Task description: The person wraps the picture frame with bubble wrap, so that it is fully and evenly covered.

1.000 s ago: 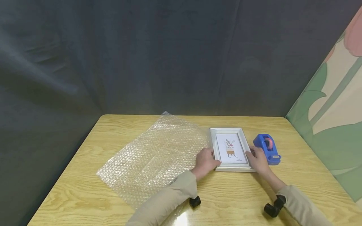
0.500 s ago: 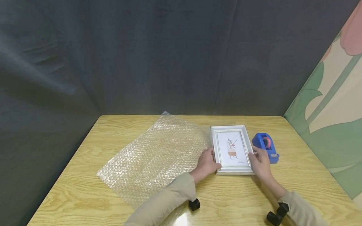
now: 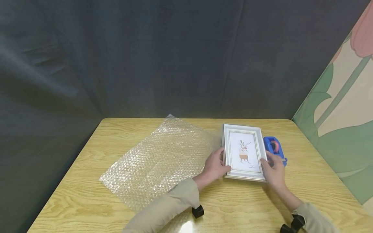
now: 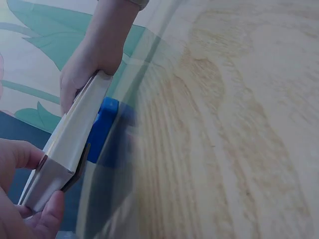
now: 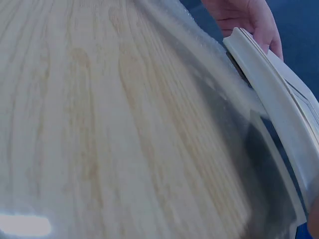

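Observation:
A white picture frame (image 3: 245, 152) with a drawing of a potted plant is held between both hands, tilted and raised off the wooden table. My left hand (image 3: 215, 165) grips its left edge near the bottom corner, thumb on the front. On the opposite edge, my right hand (image 3: 274, 170) pinches the side with its thumb on the front face. In the left wrist view, fingers (image 4: 52, 211) curl under the frame's edge and a dark flap shows at its back. Only a sliver of the right hand (image 5: 314, 219) shows in the right wrist view.
A sheet of bubble wrap (image 3: 166, 158) lies on the left half of the wooden table (image 3: 87, 194). Behind the right hand stands a blue tape dispenser (image 3: 273, 145) with pink tape, partly covered by that hand. A dark curtain (image 3: 175, 58) hangs behind the table.
Both hands have lifted the picture frame from the table and shifted it slightly to the right. Its top edge now stands higher. The bubble wrap has stayed in place.

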Demonstrator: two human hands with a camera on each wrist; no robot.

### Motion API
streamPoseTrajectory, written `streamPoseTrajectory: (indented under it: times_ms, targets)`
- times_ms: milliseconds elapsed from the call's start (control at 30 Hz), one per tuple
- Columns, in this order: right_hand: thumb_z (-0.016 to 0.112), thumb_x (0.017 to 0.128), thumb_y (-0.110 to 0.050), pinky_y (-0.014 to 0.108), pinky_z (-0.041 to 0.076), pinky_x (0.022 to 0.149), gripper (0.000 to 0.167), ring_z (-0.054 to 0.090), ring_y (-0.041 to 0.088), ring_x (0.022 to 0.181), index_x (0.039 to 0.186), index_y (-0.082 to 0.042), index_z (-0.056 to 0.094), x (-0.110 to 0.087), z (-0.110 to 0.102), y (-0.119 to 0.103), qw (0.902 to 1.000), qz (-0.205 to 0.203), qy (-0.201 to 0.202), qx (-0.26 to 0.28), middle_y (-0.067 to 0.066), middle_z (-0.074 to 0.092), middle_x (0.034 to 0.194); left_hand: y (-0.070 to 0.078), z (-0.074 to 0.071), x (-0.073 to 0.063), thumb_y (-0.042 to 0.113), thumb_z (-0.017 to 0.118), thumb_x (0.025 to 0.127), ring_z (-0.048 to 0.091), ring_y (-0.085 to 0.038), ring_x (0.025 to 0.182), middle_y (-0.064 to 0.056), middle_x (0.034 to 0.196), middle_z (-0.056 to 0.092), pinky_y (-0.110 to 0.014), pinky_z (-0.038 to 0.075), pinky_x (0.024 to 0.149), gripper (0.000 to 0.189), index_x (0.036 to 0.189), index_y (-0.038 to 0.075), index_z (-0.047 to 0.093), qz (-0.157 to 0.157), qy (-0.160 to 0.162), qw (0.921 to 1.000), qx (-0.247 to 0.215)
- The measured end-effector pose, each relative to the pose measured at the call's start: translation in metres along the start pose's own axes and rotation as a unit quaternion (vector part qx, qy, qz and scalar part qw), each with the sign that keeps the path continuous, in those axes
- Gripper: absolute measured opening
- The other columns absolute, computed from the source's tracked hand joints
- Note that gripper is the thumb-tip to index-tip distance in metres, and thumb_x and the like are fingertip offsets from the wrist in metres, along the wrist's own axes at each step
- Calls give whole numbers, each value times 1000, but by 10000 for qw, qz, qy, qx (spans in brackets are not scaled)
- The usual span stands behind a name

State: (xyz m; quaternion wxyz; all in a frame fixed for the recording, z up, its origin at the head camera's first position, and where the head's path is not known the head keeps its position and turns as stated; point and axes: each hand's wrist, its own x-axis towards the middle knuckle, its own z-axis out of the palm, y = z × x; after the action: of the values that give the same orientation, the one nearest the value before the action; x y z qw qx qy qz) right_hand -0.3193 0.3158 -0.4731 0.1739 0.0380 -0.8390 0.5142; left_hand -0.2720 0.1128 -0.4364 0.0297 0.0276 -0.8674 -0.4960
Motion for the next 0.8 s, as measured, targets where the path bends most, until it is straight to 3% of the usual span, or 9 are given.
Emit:
streamPoseTrajectory:
  times_ms: [300, 600, 800]
  targets:
    - [54, 83, 1, 5, 37, 59, 38, 41, -5, 74, 120, 9, 52, -3, 0, -24, 9997, -28, 21, 237, 15, 49, 101, 4, -22, -4, 14, 76, 69, 53, -1, 69, -1, 117, 54, -15, 47, 58, 74, 134, 9, 40, 265, 35, 9995, 186]
    - [56, 80, 4, 4, 40, 58, 35, 43, -2, 74, 115, 10, 56, -3, 24, -43, 9975, -14, -234, 661, 12, 51, 99, -14, -52, -8, 14, 77, 67, 54, -4, 72, -6, 115, 53, -15, 48, 62, 84, 139, 7, 34, 484, 52, 9981, 380]
    - [56, 80, 6, 7, 39, 58, 40, 43, 4, 75, 119, 9, 53, -3, 39, -54, 9936, -22, -599, 952, 15, 52, 98, -25, -73, -12, 12, 78, 67, 56, -5, 70, -4, 108, 54, -16, 50, 61, 80, 136, 11, 39, 584, -24, 9979, 289]
